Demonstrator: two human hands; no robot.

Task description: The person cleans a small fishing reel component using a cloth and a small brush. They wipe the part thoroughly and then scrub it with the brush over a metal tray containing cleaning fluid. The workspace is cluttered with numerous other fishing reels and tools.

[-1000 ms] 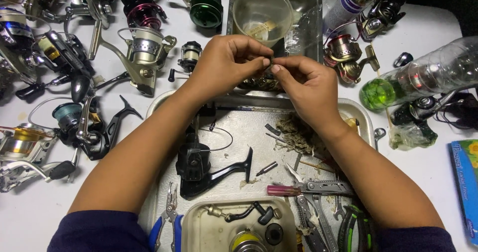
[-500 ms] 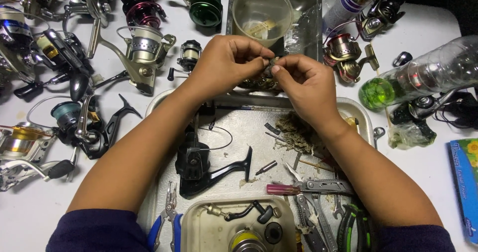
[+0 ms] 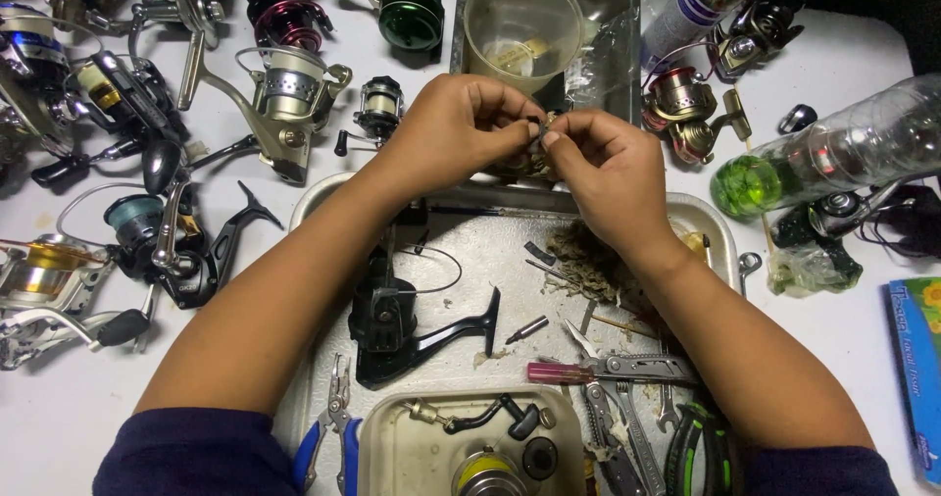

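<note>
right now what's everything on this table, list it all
small part: one, dark, pinched between both hands
metal tray: one, silver, centre
black reel body: one, on the tray
multi-tool: one, silver, tray's near right
pliers: one, blue handles, tray's near left
plastic tub: one, beige, near edge
clear cup: one, far pan
fishing reels: many, mixed colours, left and far side
plastic bottle: one, clear and green, right
left hand: one, above tray
right hand: one, above tray

Green reel (image 3: 412, 8), maroon reel (image 3: 286, 21), black reel body (image 3: 392, 320), green-bottomed clear bottle (image 3: 833, 153), blue-handled pliers (image 3: 328, 437), white table (image 3: 843, 55)
</note>
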